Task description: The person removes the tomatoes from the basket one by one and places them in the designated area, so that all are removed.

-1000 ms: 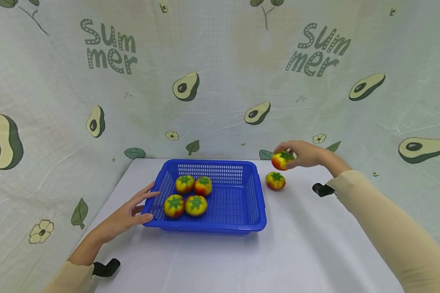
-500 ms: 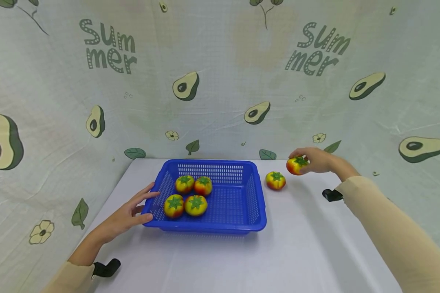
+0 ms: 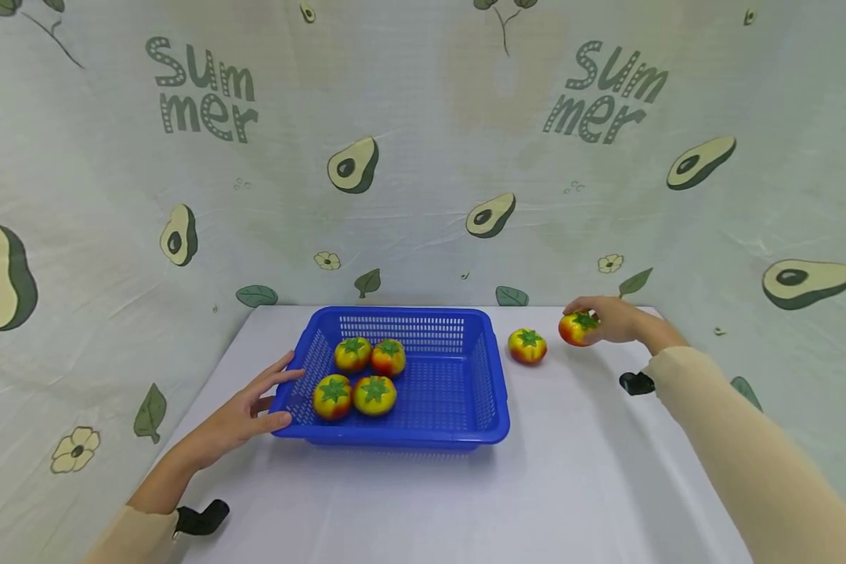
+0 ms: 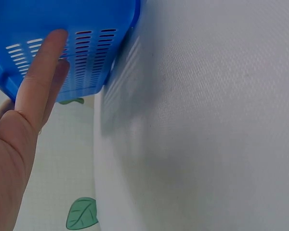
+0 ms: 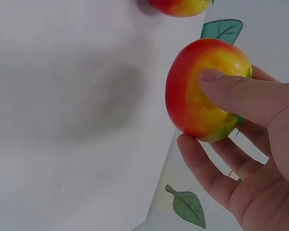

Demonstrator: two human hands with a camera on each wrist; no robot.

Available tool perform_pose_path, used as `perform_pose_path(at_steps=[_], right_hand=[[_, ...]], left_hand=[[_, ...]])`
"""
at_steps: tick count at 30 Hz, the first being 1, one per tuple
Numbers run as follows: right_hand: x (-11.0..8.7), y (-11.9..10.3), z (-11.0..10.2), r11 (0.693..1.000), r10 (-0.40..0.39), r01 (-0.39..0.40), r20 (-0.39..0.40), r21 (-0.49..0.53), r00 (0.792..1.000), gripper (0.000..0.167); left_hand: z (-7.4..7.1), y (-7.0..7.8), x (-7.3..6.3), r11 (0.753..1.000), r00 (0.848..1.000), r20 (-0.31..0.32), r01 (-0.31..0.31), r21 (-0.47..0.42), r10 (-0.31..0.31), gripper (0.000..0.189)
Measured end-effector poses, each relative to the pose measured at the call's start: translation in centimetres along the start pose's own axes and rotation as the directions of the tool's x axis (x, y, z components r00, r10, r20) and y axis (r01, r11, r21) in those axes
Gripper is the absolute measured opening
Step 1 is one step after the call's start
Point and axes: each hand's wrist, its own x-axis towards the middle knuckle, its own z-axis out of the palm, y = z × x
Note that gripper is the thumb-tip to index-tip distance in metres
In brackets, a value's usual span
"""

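Note:
My right hand (image 3: 612, 319) holds a red-and-yellow tomato (image 3: 573, 329) with a green star-shaped top, at the back right of the table. In the right wrist view the thumb presses on the side of the tomato (image 5: 202, 91), and the fingers curl behind it; its shadow falls on the cloth apart from it. Left of that hand, another tomato (image 3: 527, 346) sits on the table beside the blue basket (image 3: 437, 435). My left hand (image 3: 236, 419) rests at the basket's left rim, fingers extended over it. In the left wrist view a straight finger (image 4: 41, 72) lies against the slotted basket wall (image 4: 86, 14).
Several tomatoes (image 3: 374, 395) lie grouped in the left half of the basket. A white cloth (image 3: 423, 509) covers the table. Behind and at both sides hangs a curtain (image 3: 423, 102) printed with avocados and leaves.
My right hand has moved right and slightly lower with the tomato, away from the one on the table. The left hand and basket keep their places.

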Motion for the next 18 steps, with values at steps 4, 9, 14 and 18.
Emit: perform_pose_path(at_steps=[4,9,14,18], right_hand=[[0.2,0.4,0.5,1.0,0.009,-0.008,-0.003,0.013,1.0,0.053],[0.5,0.2,0.8,1.0,-0.011,0.011,-0.016,0.005,1.0,0.051],[0.6,0.5,1.4,0.999,-0.049,0.049,-0.019,-0.003,0.999,0.05],[0.7,1.0,2.0,0.998,-0.058,0.058,-0.021,0.009,0.998,0.05]], left_hand=[[0.0,0.0,0.1,1.0,1.0,-0.004,0.005,0.009,-0.005,0.064],[0.0,0.1,0.0,1.0,1.0,-0.004,0.001,-0.001,-0.001,0.064],[0.0,0.0,0.0,1.0,1.0,-0.005,-0.006,0.001,0.006,0.063],[0.0,0.0,0.0,1.0,1.0,-0.003,-0.001,0.007,0.001,0.062]])
